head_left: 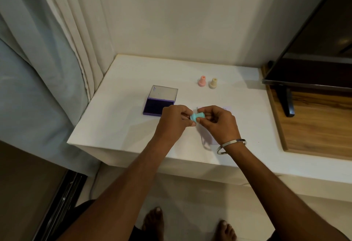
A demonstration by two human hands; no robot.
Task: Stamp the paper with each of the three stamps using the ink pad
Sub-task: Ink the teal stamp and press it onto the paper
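Teal stamp [197, 117] was held sideways above the white table [122, 126], left hand [174, 119] pinching its base, right hand [219, 121] pinching its handle; paper [225, 108] mostly hidden beneath right hand; ink pad [159, 105] lay open alongside, corner covered

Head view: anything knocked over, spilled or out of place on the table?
Nothing stands out. Ink pad sits open and flat, pink stamp and cream stamp stand upright. Teal stamp is sideways only because left hand and right hand hold it.
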